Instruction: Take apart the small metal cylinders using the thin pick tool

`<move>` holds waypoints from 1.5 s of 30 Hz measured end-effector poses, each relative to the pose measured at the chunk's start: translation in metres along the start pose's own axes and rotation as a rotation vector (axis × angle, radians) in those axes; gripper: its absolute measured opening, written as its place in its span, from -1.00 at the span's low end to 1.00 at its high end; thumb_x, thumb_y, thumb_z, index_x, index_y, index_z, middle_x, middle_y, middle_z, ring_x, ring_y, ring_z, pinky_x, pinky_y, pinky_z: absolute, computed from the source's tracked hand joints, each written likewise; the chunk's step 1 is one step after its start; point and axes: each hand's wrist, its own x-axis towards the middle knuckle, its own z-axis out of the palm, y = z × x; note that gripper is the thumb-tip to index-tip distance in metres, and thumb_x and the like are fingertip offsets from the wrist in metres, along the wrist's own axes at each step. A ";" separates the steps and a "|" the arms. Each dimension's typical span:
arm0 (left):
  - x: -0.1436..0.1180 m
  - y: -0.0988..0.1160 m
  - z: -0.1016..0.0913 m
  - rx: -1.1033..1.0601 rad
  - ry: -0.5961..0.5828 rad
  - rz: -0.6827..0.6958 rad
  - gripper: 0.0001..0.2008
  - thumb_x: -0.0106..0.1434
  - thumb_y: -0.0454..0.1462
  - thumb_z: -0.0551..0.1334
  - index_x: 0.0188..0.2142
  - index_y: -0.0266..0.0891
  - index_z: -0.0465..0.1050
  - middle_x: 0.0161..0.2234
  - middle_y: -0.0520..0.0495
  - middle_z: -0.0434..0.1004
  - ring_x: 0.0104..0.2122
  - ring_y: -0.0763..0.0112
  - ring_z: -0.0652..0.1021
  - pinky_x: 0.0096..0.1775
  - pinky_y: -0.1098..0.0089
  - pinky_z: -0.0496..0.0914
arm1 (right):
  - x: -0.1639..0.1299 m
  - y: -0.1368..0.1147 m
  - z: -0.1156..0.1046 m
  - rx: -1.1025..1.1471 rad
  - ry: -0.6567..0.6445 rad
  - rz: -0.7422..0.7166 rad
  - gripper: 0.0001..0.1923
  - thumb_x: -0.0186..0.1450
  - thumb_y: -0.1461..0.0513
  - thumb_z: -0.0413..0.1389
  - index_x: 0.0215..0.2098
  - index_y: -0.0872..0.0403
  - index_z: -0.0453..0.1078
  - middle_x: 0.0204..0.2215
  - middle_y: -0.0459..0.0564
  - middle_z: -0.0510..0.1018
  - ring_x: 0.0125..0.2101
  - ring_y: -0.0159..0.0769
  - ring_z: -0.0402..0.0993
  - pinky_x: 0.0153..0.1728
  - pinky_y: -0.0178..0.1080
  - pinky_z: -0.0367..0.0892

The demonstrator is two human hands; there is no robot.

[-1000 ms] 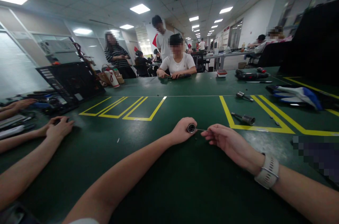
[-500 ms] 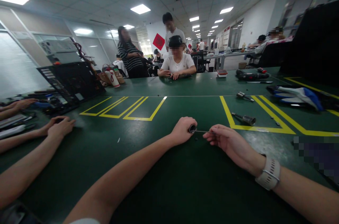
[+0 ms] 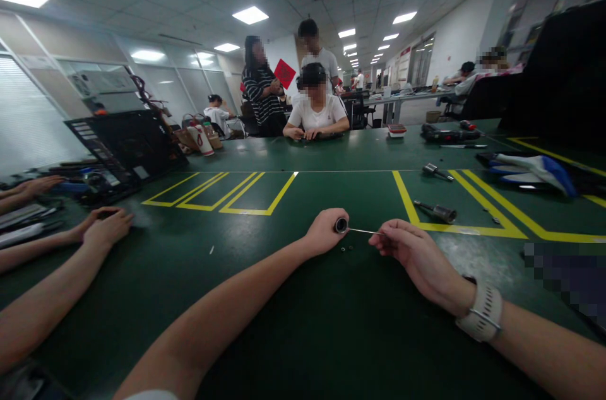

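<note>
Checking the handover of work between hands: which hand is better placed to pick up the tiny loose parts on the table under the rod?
Probably the right hand: the small parts lie beside it, and the left hand grips the round part.

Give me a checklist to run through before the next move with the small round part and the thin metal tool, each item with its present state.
1. Left hand has a firm grip on the small round black-and-silver part: ok.
2. Right hand pinches the thin silver metal rod by its near end: ok.
3. Rod tip meets the part's open face: ok; whether it is seated inside: cannot tell.
4. Tiny dark loose pieces lie on the green table mat just below the part, apart from both hands: ok.
5. Co-worker's hand at the left is well away from the work: ok.
6. Silver socket tool on the yellow line rests apart from the right hand: ok.
</note>
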 end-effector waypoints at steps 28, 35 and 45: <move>0.000 0.004 0.000 0.091 -0.007 0.102 -0.94 0.08 -0.37 0.17 -0.41 -0.25 0.30 -0.43 0.03 0.37 -0.39 0.42 0.37 -0.28 0.39 0.25 | 0.015 0.005 -0.008 0.040 -0.099 0.107 -0.86 0.17 0.15 0.14 -0.37 0.06 0.42 -0.31 0.00 0.56 -0.28 -0.26 0.43 -0.24 -0.19 0.29; -0.002 0.010 -0.003 0.216 -0.066 0.162 -0.95 0.11 -0.39 0.13 -0.38 -0.25 0.31 -0.41 0.00 0.40 -0.36 0.39 0.39 -0.26 0.37 0.23 | 0.009 0.002 -0.003 -0.388 -0.052 -0.093 -0.85 0.20 0.14 0.11 -0.36 0.05 0.43 -0.32 -0.02 0.55 -0.25 -0.21 0.42 -0.24 -0.14 0.25; -0.002 0.009 -0.003 0.178 -0.059 0.209 -0.95 0.11 -0.39 0.13 -0.40 -0.25 0.30 -0.42 0.01 0.40 -0.37 0.41 0.39 -0.26 0.38 0.22 | 0.022 0.004 -0.012 0.194 -0.102 0.256 -0.89 0.23 0.30 0.09 -0.43 0.12 0.44 -0.41 0.01 0.59 -0.38 -0.37 0.48 -0.27 -0.29 0.34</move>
